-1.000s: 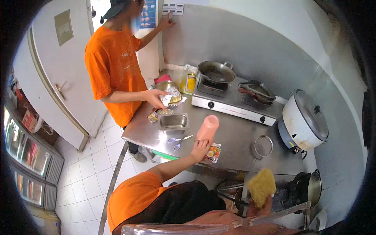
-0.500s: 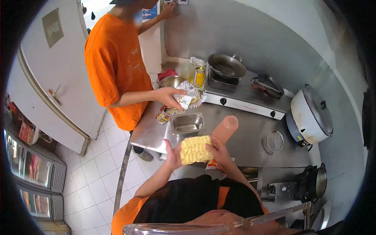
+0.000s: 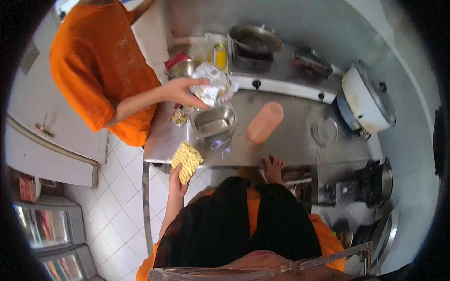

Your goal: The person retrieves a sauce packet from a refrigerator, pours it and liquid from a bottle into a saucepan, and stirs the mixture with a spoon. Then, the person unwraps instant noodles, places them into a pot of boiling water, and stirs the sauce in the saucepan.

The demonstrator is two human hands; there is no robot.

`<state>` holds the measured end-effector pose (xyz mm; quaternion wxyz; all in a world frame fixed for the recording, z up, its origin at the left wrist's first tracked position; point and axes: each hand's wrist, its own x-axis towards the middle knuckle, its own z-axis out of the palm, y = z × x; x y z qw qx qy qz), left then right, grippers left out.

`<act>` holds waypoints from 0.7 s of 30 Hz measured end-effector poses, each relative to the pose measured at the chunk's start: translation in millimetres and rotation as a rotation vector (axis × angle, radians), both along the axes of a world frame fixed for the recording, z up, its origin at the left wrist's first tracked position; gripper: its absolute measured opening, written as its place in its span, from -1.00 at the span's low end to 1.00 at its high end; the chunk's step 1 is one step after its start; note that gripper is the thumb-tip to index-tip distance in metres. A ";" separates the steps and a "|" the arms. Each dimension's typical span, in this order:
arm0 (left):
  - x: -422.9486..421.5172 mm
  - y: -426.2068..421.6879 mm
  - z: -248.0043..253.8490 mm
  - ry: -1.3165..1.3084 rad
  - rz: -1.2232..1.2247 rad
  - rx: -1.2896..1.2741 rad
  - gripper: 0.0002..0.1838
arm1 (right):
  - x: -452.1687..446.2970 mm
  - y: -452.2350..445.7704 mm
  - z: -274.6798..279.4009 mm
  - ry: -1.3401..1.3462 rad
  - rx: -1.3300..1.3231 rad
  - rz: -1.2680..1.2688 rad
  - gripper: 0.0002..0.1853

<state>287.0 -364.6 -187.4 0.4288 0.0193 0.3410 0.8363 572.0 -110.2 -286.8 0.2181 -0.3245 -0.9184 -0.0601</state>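
Observation:
My left hand [image 3: 177, 181] is closed on a block of dry instant noodles [image 3: 187, 161], pale yellow and wavy. It holds the block near the counter's front edge, left of my body. My right hand [image 3: 273, 169] rests at that front edge with its fingers apart and nothing in them. Between the hands lie what look like purple-handled scissors [image 3: 221, 148]. Behind them stands a small rectangular steel pan [image 3: 214, 122]. An orange-pink plastic bottle or jug [image 3: 265, 122] lies or leans on the counter [image 3: 293, 133], beyond my right hand.
At the left, a co-worker in an orange shirt [image 3: 89, 65] holds a crumpled silver packet [image 3: 211, 84] over the counter. A stove with a frying pan [image 3: 255, 40] stands at the back. To the right are a strainer [image 3: 326, 130] and a large lidded pot [image 3: 368, 96].
My right hand has let go of the noodle block and moved down to the counter edge. My left hand has carried the block leftward. The view has shifted, and the purple handles now show.

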 end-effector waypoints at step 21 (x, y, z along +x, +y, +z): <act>4.7 6.0 2.5 -0.004 -0.097 0.111 -0.29 | -235.6 9.9 248.6 0.950 -1.601 0.339 -0.68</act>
